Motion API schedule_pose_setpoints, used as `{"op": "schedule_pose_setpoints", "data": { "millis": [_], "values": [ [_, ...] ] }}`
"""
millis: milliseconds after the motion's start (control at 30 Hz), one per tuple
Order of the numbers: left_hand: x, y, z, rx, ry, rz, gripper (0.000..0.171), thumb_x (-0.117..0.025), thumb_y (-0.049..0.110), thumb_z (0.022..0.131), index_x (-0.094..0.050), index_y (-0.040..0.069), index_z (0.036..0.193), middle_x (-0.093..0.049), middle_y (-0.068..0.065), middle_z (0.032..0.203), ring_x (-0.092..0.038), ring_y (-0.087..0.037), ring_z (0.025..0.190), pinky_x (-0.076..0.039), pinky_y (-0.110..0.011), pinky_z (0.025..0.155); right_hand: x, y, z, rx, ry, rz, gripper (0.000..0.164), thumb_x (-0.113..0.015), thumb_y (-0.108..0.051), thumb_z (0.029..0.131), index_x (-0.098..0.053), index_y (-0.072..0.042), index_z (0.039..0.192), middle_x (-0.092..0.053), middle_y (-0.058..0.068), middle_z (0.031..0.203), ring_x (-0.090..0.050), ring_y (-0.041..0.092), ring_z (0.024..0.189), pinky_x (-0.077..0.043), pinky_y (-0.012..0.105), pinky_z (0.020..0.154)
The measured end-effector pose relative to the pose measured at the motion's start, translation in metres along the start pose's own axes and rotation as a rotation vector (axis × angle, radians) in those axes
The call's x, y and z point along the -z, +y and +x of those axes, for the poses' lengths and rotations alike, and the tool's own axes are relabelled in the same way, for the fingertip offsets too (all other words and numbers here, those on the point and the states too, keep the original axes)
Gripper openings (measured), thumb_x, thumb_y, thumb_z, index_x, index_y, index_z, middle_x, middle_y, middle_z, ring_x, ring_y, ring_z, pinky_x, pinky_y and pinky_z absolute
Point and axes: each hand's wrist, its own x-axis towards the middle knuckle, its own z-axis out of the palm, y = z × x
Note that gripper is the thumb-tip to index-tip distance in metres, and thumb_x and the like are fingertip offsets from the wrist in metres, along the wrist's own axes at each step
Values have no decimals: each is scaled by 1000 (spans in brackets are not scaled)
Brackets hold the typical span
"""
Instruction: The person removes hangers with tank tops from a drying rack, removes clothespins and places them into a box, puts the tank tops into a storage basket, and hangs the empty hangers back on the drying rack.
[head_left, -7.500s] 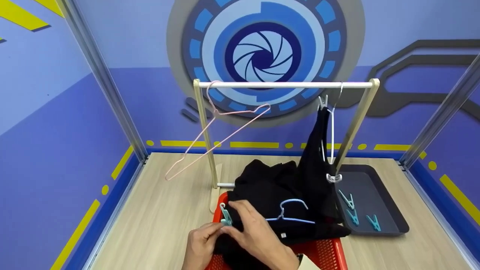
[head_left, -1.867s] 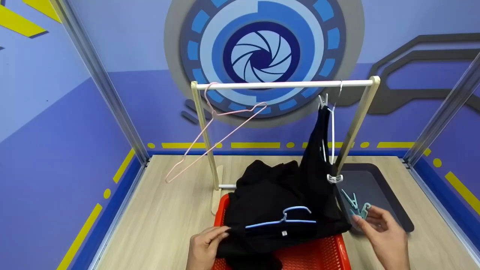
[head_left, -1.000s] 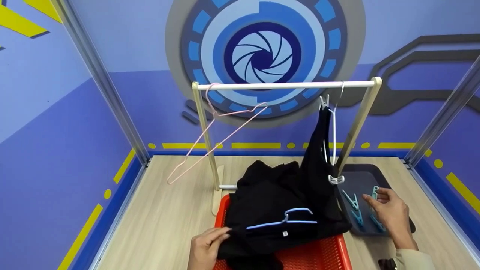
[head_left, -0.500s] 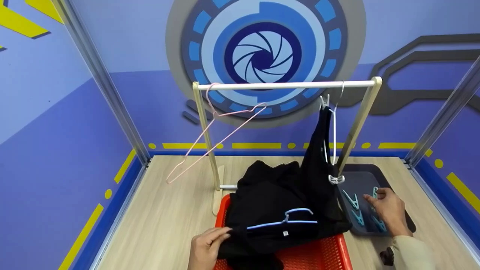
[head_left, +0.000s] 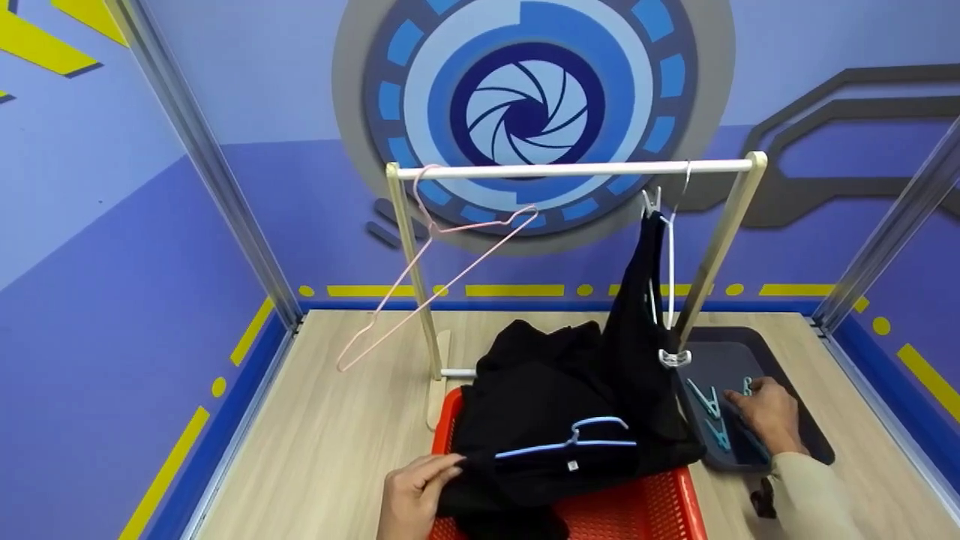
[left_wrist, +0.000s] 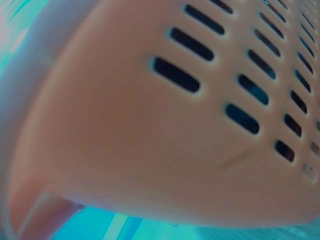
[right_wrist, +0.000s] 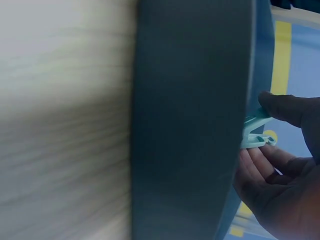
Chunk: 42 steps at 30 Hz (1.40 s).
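My left hand [head_left: 416, 491] pinches the near left edge of a black garment [head_left: 525, 405], which drapes over a red basket [head_left: 686, 502]. A light blue hanger [head_left: 529, 450] sticks out of the garment's opening beside a small white tag. At right, my right hand [head_left: 769, 416] reaches over the dark grey tray [head_left: 724, 349] and pinches a teal clothespin [right_wrist: 259, 135] between thumb and fingers, as the right wrist view shows. Two more teal clothespins, one a pale clothespin [head_left: 705, 399], the other a darker clothespin [head_left: 718, 433], lie in the tray to its left; another is mostly hidden beneath that hand.
A small wooden rack [head_left: 577, 169] stands behind the basket. From its bar hang a bare pink hanger [head_left: 487, 261] at left and a white hanger [head_left: 671, 277] with black cloth clipped on at right. The left wrist view shows mostly the basket's slotted wall [left_wrist: 130, 130].
Earlier both hands were at the garment's left corner with a teal clothespin. Since then my right hand has carried the clothespin to the tray and lowered there; my left hand keeps its pinch.
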Motion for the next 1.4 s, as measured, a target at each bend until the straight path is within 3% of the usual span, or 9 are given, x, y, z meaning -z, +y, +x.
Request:
{"op": "schedule_pose_setpoints", "data": {
  "millis": [300,567,833,1000,1200,1400],
  "values": [
    [1,1,3,-20,5,43,26,-82,-8,85,-84,11,103,-80,2,96,-76,-14,84,-59,-19,76,-7,8,9,25,42,-12,55,-71,-14,95,-50,28,123,-57,45,116,-55,59,111,-44,68,98],
    [2,3,4,18,-15,39,24,-81,-6,87,-84,10,104,-80,0,96,-77,-14,85,-60,-19,76,-7,8,14,-15,21,-16,52,-69,-10,97,-45,28,123,-51,48,120,-51,60,115,-43,70,101],
    [1,0,2,-16,2,34,32,-82,-15,81,-83,8,104,-80,-2,95,-77,-13,85,-60,-19,76,-10,11,14,-45,-2,-38,57,-64,-8,98,-39,33,128,-45,52,125,-50,62,118,-42,71,102],
    [0,-3,1,-31,17,39,29,-83,-14,81,-83,5,103,-80,-5,94,-77,-18,83,-59,-17,77,-11,13,11,-69,-12,-30,62,-64,-11,99,-36,33,132,-42,52,127,-48,63,120,-41,71,104],
    [-1,-4,1,-53,26,36,25,-82,-12,82,-83,3,102,-80,-6,94,-77,-21,81,-59,-18,76,-12,15,8,-25,24,-52,61,-66,-11,97,-38,34,127,-43,54,122,-49,66,117,-43,73,100],
    [0,-3,1,-28,14,46,29,-82,-16,80,-83,3,102,-80,-6,94,-77,-18,83,-59,-17,77,-9,14,3,-10,30,-46,64,-64,-12,99,-35,35,131,-41,54,124,-47,66,119,-41,73,103]
  ]
}}
